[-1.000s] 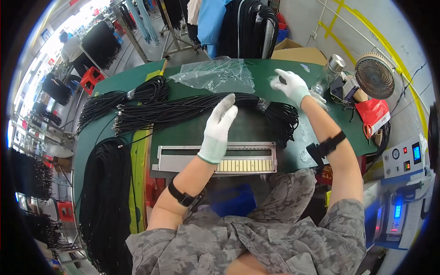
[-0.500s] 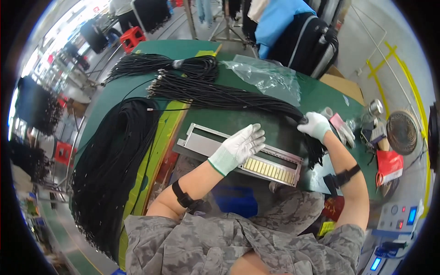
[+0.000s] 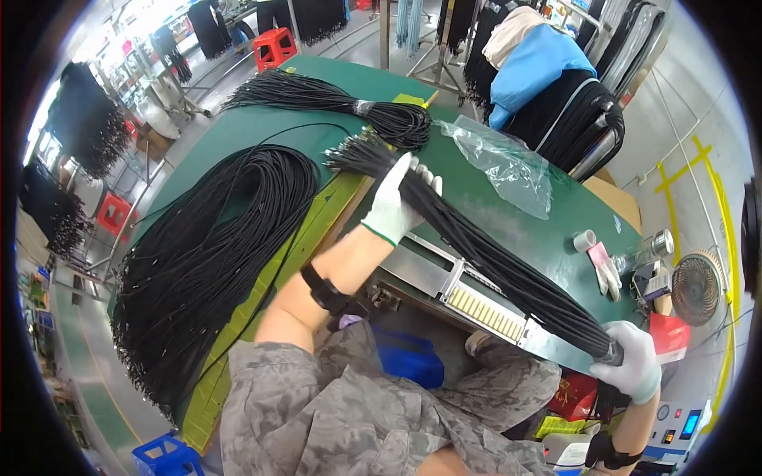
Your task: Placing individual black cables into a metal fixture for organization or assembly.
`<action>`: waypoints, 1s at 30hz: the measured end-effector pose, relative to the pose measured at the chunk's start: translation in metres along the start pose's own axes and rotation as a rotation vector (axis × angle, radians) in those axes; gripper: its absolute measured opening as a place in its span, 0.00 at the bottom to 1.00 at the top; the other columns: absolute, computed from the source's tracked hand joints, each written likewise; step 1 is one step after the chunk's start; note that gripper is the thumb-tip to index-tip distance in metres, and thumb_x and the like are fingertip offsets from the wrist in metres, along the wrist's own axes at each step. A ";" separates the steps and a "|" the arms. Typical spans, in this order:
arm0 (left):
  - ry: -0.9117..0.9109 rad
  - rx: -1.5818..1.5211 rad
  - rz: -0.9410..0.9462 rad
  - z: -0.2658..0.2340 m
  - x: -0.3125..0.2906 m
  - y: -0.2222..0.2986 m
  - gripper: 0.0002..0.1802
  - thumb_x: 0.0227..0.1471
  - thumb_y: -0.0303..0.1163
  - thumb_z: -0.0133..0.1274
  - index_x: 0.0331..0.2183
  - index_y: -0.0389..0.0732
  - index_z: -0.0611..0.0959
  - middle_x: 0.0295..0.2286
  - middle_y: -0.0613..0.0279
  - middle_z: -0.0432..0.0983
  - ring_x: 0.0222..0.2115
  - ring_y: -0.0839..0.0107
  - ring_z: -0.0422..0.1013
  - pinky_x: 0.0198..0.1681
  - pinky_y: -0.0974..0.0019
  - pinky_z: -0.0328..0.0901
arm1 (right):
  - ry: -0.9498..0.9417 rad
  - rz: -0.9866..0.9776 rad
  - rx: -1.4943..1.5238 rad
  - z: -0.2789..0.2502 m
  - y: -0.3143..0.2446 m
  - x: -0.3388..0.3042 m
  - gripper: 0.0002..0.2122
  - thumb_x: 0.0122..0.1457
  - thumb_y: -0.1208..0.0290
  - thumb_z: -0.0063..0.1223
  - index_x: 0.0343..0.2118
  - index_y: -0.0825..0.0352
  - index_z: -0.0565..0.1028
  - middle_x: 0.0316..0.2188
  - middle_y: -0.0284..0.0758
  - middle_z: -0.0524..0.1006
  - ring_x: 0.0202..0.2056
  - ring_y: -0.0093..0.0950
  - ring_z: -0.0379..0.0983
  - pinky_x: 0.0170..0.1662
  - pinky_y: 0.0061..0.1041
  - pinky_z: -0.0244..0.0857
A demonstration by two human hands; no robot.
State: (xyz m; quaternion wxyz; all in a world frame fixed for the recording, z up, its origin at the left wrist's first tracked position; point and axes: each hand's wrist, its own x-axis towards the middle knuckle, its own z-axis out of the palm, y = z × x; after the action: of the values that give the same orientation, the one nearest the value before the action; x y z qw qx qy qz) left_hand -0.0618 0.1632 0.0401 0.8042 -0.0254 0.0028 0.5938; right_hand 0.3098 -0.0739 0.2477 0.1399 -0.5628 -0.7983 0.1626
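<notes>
Both my hands wear white gloves and hold one thick bundle of black cables (image 3: 508,258) slanting across the table. My left hand (image 3: 397,198) wraps round it near the far left end, just behind the silvery connector tips. At the near right end, my right hand (image 3: 633,361) is closed round the bundle beside a grey band. Under the bundle, partly covered, lies a long metal frame (image 3: 417,268) with a row of pale yellow blocks (image 3: 486,312). A second banded cable bundle (image 3: 305,97) rests at the back. To the left spreads a large loop of loose black cables (image 3: 218,210).
A clear plastic bag (image 3: 512,170) lies on the green table (image 3: 309,71) beyond the bundle. On the right are a glove (image 3: 606,271), a glass jar (image 3: 643,251), a fan (image 3: 698,287) and a red packet (image 3: 669,336). A yellow-green strip (image 3: 274,274) crosses the left side.
My left hand has gone from open above the metal frame to gripping the bundle. My right hand has moved right and nearer, pulling the bundle across the frame. The view has shifted too.
</notes>
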 end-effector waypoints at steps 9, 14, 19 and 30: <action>-0.075 0.875 0.517 0.237 0.007 0.174 0.24 0.56 0.49 0.50 0.44 0.39 0.75 0.39 0.51 0.72 0.44 0.58 0.68 0.54 0.53 0.59 | 0.234 -0.130 0.086 0.017 -0.052 0.185 0.13 0.43 0.70 0.58 0.31 0.71 0.74 0.22 0.35 0.71 0.28 0.22 0.69 0.35 0.25 0.64; 0.092 1.166 0.686 0.209 -0.052 0.171 0.32 0.57 0.40 0.51 0.58 0.36 0.63 0.46 0.54 0.71 0.50 0.65 0.65 0.49 0.68 0.59 | 0.302 -0.339 0.024 0.097 -0.071 0.383 0.24 0.50 0.54 0.58 0.46 0.66 0.73 0.41 0.45 0.75 0.45 0.38 0.72 0.48 0.31 0.64; 0.035 1.478 0.231 0.134 -0.149 0.105 0.30 0.53 0.35 0.56 0.56 0.36 0.68 0.50 0.55 0.70 0.50 0.68 0.67 0.52 0.66 0.61 | 0.112 -0.412 -0.744 0.226 -0.056 0.418 0.29 0.51 0.53 0.56 0.55 0.61 0.67 0.59 0.47 0.62 0.59 0.47 0.56 0.60 0.42 0.53; -0.608 2.676 0.428 -0.025 -0.079 0.013 0.19 0.46 0.41 0.55 0.41 0.44 0.80 0.43 0.54 0.71 0.50 0.56 0.63 0.55 0.53 0.55 | -0.090 -0.230 0.017 0.211 -0.003 0.166 0.32 0.45 0.59 0.62 0.55 0.65 0.67 0.59 0.52 0.60 0.62 0.52 0.51 0.62 0.42 0.50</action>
State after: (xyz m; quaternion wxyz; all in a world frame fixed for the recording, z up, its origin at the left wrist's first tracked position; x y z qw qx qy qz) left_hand -0.0971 0.0907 0.0176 0.0803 0.8858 0.3937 0.2320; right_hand 0.1673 0.0601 0.0642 0.1265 -0.4586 -0.8616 0.1772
